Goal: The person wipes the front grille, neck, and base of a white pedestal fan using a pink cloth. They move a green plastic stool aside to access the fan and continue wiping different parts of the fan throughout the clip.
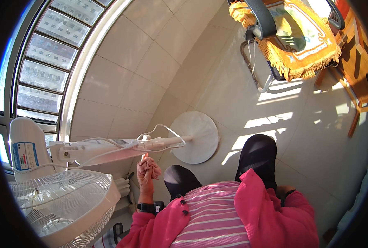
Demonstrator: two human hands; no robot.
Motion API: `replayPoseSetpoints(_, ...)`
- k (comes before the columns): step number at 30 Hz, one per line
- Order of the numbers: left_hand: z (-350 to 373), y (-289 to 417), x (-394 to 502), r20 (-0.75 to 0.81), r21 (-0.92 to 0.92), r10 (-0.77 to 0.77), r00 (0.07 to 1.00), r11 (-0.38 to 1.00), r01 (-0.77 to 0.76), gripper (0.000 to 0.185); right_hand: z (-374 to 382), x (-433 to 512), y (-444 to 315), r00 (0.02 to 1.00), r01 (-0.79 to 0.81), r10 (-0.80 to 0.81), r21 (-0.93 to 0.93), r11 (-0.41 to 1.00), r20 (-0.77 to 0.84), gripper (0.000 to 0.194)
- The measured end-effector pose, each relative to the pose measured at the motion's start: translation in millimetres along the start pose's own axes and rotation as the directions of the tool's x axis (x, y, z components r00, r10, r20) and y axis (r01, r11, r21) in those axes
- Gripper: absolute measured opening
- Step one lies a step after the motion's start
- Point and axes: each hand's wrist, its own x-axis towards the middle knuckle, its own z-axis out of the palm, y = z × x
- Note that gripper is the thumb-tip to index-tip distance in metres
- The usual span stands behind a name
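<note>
My left hand (145,183) grips a crumpled pink cloth (149,168) beside the pole of a white pedestal fan (97,152). The fingertips reach up to the fan's upright housing, partly hidden behind the cloth and the housing. Looped around the pole is a white power cord (163,125). The fan's round base (201,148) rests on the floor, and its caged head (69,207) is at the lower left. Only a small part of my right hand (284,189) shows, low by my right thigh; its fingers are hidden.
A louvred window (47,59) runs along the tiled wall (119,77) at left. At upper right stands an armchair with a fringed yellow seat cover (304,66), near wooden furniture (355,68). A striped bag (109,235) sits at bottom left. Sunlight patches cross the tiled floor (307,145).
</note>
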Motion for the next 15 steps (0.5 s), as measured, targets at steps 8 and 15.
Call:
replayPoseSetpoints(8,-10,17,18,-0.06,0.029,0.074,0.995,0.997,-0.072,0.039,28,-3,8,0.996,0.049,-0.047,0.028,0.998,-0.077,0.035)
replayPoseSetpoints(15,-4,23,26,-0.126,0.062,0.134,0.983,0.99,-0.127,0.029,31,-11,25,0.997,-0.006,0.007,0.018,1.0,-0.072,0.035)
